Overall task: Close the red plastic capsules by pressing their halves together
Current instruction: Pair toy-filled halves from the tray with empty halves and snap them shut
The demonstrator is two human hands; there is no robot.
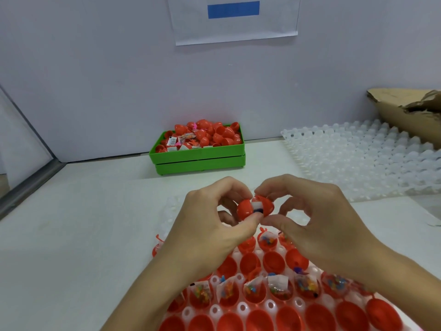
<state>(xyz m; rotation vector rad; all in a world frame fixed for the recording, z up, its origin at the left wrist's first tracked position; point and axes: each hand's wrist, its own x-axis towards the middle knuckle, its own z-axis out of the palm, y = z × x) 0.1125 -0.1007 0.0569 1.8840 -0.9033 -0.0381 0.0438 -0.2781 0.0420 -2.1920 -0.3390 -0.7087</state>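
Observation:
Above the near tray I hold a red plastic capsule between both hands. Its two halves stand apart, with a white packet showing in the gap. My left hand pinches the left half between thumb and fingers. My right hand pinches the right half. Below, a translucent white tray carries rows of open red capsule halves, several with small packets of coloured bits inside, others hollow.
A green bin heaped with red capsules and packets stands against the back wall. A stack of bare white trays lies at the right, with torn cardboard behind it. Bare white table spreads out to the left.

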